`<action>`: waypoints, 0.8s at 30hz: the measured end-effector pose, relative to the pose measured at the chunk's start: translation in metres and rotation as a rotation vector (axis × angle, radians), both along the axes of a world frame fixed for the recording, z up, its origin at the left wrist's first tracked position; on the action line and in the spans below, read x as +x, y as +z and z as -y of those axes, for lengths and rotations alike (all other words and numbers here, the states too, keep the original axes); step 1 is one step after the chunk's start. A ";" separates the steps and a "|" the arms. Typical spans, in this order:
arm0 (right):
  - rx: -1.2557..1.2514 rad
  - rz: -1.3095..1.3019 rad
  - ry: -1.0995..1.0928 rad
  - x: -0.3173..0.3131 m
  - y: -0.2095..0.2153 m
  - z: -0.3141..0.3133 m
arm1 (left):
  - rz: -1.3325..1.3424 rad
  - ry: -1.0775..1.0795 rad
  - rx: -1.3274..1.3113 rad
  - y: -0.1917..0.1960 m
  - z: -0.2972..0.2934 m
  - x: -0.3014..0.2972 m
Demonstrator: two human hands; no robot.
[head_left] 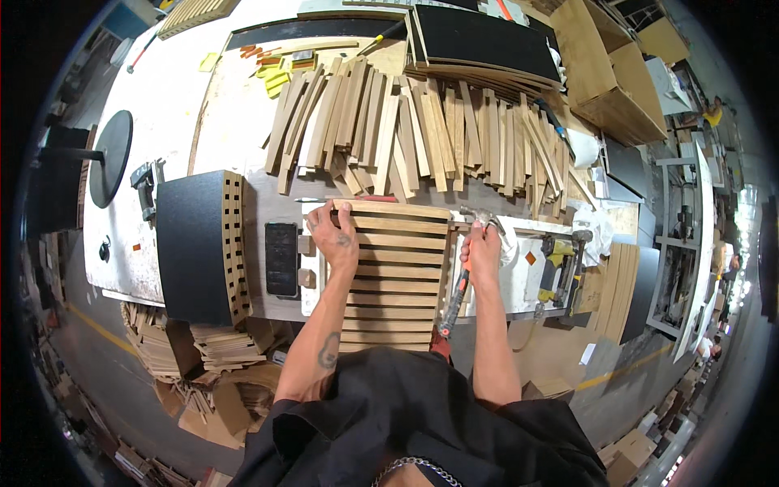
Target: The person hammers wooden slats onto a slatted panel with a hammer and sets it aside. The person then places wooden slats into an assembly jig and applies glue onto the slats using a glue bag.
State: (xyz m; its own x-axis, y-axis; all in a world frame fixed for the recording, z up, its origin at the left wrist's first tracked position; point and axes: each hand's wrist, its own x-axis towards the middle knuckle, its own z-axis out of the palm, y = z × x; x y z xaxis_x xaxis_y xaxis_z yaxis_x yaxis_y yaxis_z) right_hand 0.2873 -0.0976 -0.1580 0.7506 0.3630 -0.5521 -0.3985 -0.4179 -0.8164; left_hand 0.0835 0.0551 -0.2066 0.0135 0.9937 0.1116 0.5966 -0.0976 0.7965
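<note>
a slatted wooden panel [402, 242] lies at the near edge of the tabletop [122, 243], straight in front of the person. the left hand [335, 237] is curled over its far left corner, holding it. the right hand [484, 252], just beyond the panel's right end, is closed around a claw hammer [461, 284], head up and handle slanting down toward the body.

space around the panel is tight. close on the left are two small wooden blocks [307, 245], then a dark phone [281, 260] and a black-faced block with a notched wooden edge [195, 243]. a wide, loose heap of wooden strips [381, 122] fills the area behind, crowding the panel's far side. behind that are stacked black boards [487, 49] and some yellow pieces [277, 79]; an open cardboard box [625, 89] stands to the far right. right of the right hand lie a yellow-green tool [554, 268], a second hammer [578, 260] and crumpled white plastic [596, 231].
</note>
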 end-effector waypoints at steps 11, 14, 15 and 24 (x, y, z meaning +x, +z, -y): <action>-0.088 -0.047 0.142 0.002 -0.004 -0.007 | 0.051 0.023 0.017 0.001 -0.003 -0.003; -0.054 -0.046 0.115 0.009 -0.007 -0.002 | -0.031 0.034 0.055 0.006 -0.002 0.001; -0.042 -0.010 0.077 0.007 -0.008 0.002 | -0.011 0.017 0.066 0.005 -0.001 0.004; -0.054 -0.140 0.159 -0.005 -0.006 0.020 | -0.048 0.046 0.051 0.000 0.024 -0.012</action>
